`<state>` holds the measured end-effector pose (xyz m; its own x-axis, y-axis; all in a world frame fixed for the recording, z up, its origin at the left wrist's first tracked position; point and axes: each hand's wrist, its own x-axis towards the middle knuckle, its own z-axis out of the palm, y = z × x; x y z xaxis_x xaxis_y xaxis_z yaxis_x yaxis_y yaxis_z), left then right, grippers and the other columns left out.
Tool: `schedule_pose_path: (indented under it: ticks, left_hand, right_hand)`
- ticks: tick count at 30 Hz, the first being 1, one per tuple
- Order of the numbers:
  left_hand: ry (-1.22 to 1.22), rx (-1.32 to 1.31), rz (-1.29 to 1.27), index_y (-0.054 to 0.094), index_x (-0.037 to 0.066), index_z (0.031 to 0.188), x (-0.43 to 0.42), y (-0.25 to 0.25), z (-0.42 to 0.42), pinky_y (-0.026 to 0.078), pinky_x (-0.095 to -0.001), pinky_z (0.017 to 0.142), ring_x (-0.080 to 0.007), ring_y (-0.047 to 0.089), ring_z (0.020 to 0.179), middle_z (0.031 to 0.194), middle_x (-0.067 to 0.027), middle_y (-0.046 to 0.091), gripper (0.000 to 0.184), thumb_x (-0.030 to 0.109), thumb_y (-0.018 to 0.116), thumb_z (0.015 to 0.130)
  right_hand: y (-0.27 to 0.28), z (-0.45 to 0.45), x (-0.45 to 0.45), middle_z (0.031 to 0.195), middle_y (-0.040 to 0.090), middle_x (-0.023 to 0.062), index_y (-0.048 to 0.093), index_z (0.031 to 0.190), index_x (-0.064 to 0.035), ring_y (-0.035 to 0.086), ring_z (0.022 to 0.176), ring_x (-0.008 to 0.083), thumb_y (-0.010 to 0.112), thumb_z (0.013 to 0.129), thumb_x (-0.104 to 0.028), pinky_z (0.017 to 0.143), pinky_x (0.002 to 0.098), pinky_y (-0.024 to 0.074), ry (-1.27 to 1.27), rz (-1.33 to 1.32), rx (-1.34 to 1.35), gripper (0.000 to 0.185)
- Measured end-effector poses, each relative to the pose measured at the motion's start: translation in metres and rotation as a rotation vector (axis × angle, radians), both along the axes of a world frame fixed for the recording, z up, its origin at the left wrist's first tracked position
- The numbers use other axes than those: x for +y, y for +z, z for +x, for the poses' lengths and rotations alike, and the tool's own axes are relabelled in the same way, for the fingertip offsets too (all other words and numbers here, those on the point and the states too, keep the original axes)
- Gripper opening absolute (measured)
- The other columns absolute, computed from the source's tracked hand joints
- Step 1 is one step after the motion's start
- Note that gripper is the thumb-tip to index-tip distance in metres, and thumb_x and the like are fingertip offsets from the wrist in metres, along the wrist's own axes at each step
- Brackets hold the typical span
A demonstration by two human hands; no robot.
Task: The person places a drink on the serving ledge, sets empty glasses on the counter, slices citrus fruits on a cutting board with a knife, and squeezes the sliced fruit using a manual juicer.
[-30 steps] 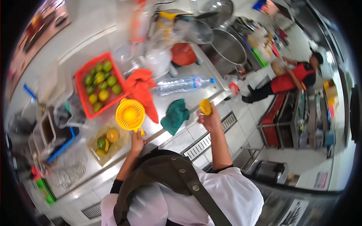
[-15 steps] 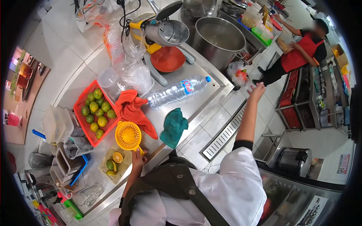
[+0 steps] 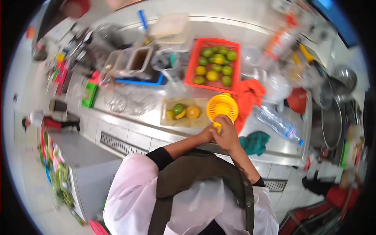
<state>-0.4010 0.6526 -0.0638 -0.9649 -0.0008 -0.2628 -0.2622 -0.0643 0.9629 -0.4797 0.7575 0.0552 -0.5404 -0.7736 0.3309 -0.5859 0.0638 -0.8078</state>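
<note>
Seen from a head-worn camera, a person in a white top and a dark olive apron [image 3: 196, 168] stands at a stainless-steel counter [image 3: 280, 150], both hands brought together in front of the body at its near edge. The left arm bends at the elbow, its forearm slanting in from the left past a black cuff [image 3: 159, 158]; the left hand [image 3: 206, 135] meets the handle of a yellow citrus juicer [image 3: 222, 106] with its fingers curled in around it. The right forearm rises steeply and leans inward, and the right hand [image 3: 228, 135] overlaps the left, back of the hand upward, its bent fingers reaching over the handle to the juicer's near rim. Whether those right fingers grip or only touch cannot be told, as the undersides are hidden. The juicer's ridged bowl faces up, just beyond the hands, between a pale shallow container [image 3: 184, 123] on the left, holding a cut orange-fleshed citrus half [image 3: 192, 112] and green citrus, and a red-orange cloth [image 3: 248, 94] on the right. Behind it sits a red plastic basket [image 3: 190, 66] of green and yellowish citrus fruits [image 3: 218, 59].
</note>
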Motion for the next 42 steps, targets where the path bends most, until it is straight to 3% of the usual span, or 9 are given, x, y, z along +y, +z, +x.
schedule_pose_path:
  ticks: [4,7,10,13,16,17,19,22,42]
  left_hand:
    - [0.082,-0.058,0.086,0.042,0.006,0.110,-0.005,-0.003,0.010,0.040,-0.0276,0.045,-0.0135,0.049,0.051,0.072,-0.0037,0.052,0.034,0.032,0.042,0.088]
    - [0.119,-0.056,0.115,0.041,0.004,0.111,-0.005,-0.008,0.012,0.041,-0.0286,0.045,-0.0144,0.050,0.051,0.073,-0.0048,0.053,0.034,0.029,0.043,0.088]
    - [0.139,-0.041,0.137,0.041,0.003,0.111,0.002,-0.014,0.007,0.042,-0.0295,0.046,-0.0153,0.051,0.052,0.073,-0.0058,0.054,0.034,0.026,0.045,0.087]
    - [0.163,-0.028,0.164,0.041,0.001,0.111,0.004,-0.021,0.004,0.043,-0.0305,0.047,-0.0162,0.053,0.052,0.074,-0.0069,0.055,0.034,0.023,0.046,0.087]
    - [0.190,-0.029,0.109,0.041,-0.001,0.111,0.007,-0.026,0.000,0.045,-0.0314,0.047,-0.0170,0.054,0.052,0.074,-0.0079,0.056,0.034,0.020,0.048,0.086]
    - [0.200,-0.036,0.057,0.040,-0.001,0.110,0.007,-0.028,0.000,0.044,-0.0306,0.046,-0.0166,0.054,0.051,0.075,-0.0089,0.056,0.032,0.021,0.047,0.087]
    - [0.221,-0.054,-0.050,0.040,-0.002,0.106,0.009,-0.031,0.001,0.043,-0.0290,0.042,-0.0158,0.053,0.048,0.076,-0.0109,0.058,0.030,0.022,0.045,0.089]
    - [0.186,-0.181,0.033,0.037,0.001,0.106,0.007,-0.011,0.001,0.041,-0.0235,0.038,-0.0101,0.044,0.042,0.077,-0.0073,0.057,0.030,0.028,0.040,0.093]
    - [0.183,-0.064,-0.004,0.038,0.001,0.104,0.004,-0.013,0.000,0.041,-0.0287,0.041,-0.0138,0.047,0.041,0.069,-0.0081,0.055,0.026,0.024,0.040,0.092]
  right_hand:
    - [-0.023,0.020,-0.073,0.100,0.052,0.0158,0.053,0.098,-0.0019,0.049,0.099,0.0317,0.064,0.061,-0.006,0.084,0.0385,0.0384,0.299,0.184,0.145,0.039]
    - [-0.057,0.030,-0.117,0.102,0.053,0.0143,0.055,0.099,-0.0031,0.048,0.101,0.0308,0.064,0.059,-0.006,0.086,0.0401,0.0364,0.080,0.381,0.527,0.040]
    - [-0.084,0.021,-0.143,0.103,0.054,0.0122,0.055,0.099,-0.0049,0.049,0.100,0.0273,0.063,0.062,-0.007,0.086,0.0420,0.0352,0.153,0.689,0.459,0.037]
    - [-0.056,0.014,-0.132,0.097,0.054,0.0125,0.054,0.099,-0.0043,0.049,0.096,0.0301,0.065,0.058,-0.011,0.083,0.0403,0.0370,0.114,0.696,0.536,0.044]
    - [-0.025,-0.006,-0.104,0.095,0.054,0.0129,0.054,0.096,-0.0052,0.050,0.093,0.0302,0.066,0.057,-0.013,0.080,0.0417,0.0377,-0.119,0.362,0.388,0.042]
    - [-0.010,-0.017,-0.095,0.096,0.054,0.0137,0.054,0.098,-0.0041,0.051,0.094,0.0304,0.067,0.057,-0.010,0.081,0.0406,0.0394,-0.131,0.348,0.158,0.044]
    - [-0.024,-0.041,-0.072,0.101,0.052,0.0152,0.052,0.103,-0.0028,0.050,0.095,0.0343,0.068,0.057,-0.011,0.079,0.0398,0.0418,-0.181,0.078,0.137,0.049]
    - [-0.035,-0.048,-0.041,0.099,0.050,0.0147,0.052,0.105,-0.0017,0.051,0.093,0.0327,0.071,0.055,-0.008,0.080,0.0361,0.0424,-0.206,0.044,0.090,0.054]
    - [-0.013,-0.047,-0.050,0.094,0.055,0.0195,0.057,0.096,0.0030,0.053,0.089,0.0362,0.072,0.060,-0.008,0.079,0.0384,0.0437,-0.214,0.515,0.163,0.040]
